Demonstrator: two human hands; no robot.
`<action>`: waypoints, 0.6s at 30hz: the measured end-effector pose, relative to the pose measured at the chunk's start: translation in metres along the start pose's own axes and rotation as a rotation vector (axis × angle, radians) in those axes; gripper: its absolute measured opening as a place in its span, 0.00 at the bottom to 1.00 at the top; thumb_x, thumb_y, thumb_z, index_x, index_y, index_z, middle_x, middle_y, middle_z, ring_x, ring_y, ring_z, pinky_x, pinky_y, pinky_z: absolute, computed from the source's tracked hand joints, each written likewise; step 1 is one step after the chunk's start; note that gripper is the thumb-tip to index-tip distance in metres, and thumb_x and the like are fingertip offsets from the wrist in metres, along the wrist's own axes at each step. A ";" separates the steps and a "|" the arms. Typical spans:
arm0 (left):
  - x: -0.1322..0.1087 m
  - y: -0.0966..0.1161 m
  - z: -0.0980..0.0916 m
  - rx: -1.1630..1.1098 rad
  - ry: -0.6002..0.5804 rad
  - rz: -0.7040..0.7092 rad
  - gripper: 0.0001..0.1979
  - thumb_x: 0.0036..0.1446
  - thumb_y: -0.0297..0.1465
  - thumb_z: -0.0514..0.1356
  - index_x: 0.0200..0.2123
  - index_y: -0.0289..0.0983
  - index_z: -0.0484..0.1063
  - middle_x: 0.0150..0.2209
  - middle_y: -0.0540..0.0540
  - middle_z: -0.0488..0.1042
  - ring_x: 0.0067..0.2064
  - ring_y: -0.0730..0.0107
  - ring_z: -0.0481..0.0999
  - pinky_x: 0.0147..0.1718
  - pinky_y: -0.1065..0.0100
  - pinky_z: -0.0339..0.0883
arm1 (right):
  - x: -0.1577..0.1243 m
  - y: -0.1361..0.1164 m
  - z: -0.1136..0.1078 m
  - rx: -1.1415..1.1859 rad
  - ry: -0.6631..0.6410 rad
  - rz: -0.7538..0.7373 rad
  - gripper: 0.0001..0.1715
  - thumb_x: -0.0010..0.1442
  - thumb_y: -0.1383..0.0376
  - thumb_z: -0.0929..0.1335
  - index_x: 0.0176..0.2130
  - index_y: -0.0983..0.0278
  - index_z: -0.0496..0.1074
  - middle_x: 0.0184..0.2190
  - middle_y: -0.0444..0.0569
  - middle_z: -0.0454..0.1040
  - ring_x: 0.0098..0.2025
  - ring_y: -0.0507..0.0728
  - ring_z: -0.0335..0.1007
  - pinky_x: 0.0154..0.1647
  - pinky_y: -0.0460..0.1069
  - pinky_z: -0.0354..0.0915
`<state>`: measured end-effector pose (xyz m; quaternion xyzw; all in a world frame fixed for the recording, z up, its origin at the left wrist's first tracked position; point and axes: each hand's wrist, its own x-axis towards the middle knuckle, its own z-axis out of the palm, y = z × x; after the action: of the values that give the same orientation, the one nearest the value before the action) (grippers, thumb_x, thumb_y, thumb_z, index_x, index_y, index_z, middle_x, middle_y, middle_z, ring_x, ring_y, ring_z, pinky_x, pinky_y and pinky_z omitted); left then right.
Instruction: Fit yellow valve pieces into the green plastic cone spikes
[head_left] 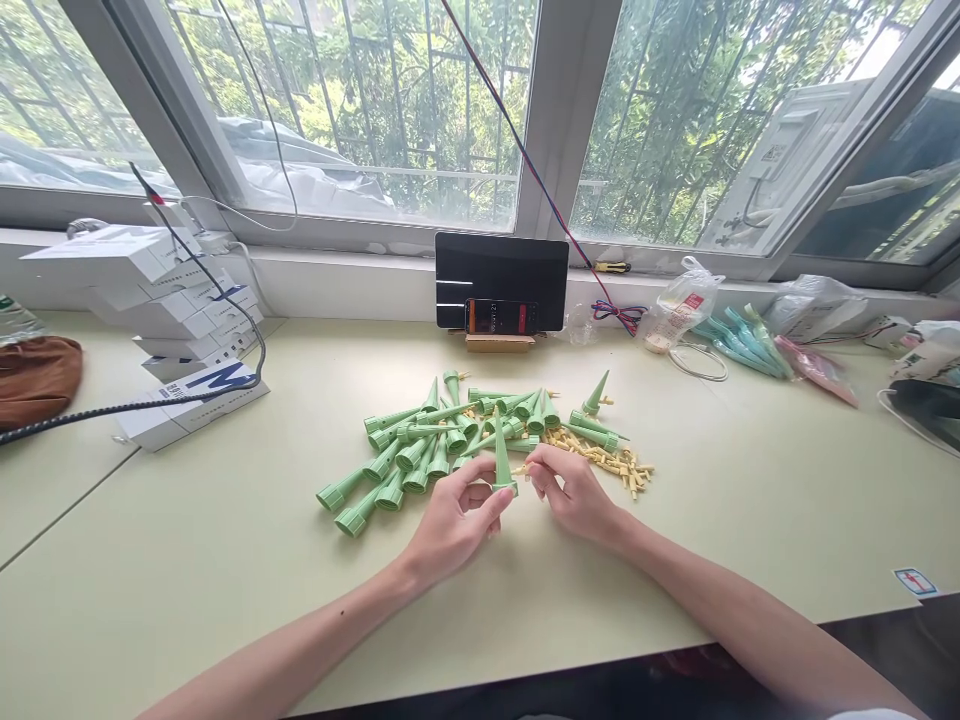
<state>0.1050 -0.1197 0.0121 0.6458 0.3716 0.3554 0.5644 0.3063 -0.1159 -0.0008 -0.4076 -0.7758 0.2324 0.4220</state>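
Observation:
My left hand (457, 515) grips a green plastic cone spike (502, 455) by its wide collar, with the point upward. Close on its right, my right hand (574, 495) pinches a small yellow peg (521, 470) against or just beside the spike's collar; whether it is inserted I cannot tell. Beyond my hands lies a heap of similar green spikes (412, 455), most on their sides with hollow ends facing me. A pile of small yellow pegs (619, 462) lies behind my right hand. One green spike with a yellow peg (596, 393) stands tilted at the heap's right.
A tablet (501, 270) leans at the sill with a phone (499, 316) before it on a cardboard stand (499, 344). White boxes (195, 310) are stacked at left, crossed by a black cable (225, 290). Plastic bags (679, 305) and teal packets (739, 340) lie at right.

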 end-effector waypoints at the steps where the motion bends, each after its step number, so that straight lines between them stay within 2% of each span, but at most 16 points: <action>1: 0.000 0.000 0.000 0.002 -0.007 0.003 0.16 0.61 0.41 0.59 0.45 0.36 0.68 0.32 0.48 0.72 0.26 0.72 0.70 0.28 0.67 0.70 | 0.000 0.000 0.000 0.000 -0.005 -0.001 0.17 0.71 0.61 0.57 0.30 0.62 0.62 0.24 0.43 0.65 0.24 0.51 0.59 0.27 0.47 0.57; 12: 0.000 0.002 0.001 0.026 -0.025 0.009 0.16 0.61 0.41 0.60 0.47 0.37 0.69 0.31 0.49 0.72 0.26 0.72 0.71 0.29 0.67 0.70 | -0.003 0.002 0.004 -0.081 -0.027 -0.010 0.24 0.73 0.57 0.52 0.27 0.61 0.56 0.22 0.43 0.60 0.23 0.51 0.55 0.26 0.47 0.55; 18: 0.000 0.001 0.001 0.042 -0.022 0.025 0.17 0.61 0.41 0.60 0.48 0.37 0.70 0.26 0.51 0.70 0.25 0.72 0.71 0.29 0.68 0.70 | -0.003 0.004 0.005 -0.113 -0.019 -0.013 0.24 0.73 0.59 0.52 0.25 0.61 0.54 0.21 0.42 0.58 0.21 0.51 0.52 0.25 0.48 0.53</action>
<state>0.1060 -0.1202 0.0133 0.6661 0.3647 0.3472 0.5503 0.3050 -0.1164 -0.0082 -0.4234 -0.7943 0.1894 0.3924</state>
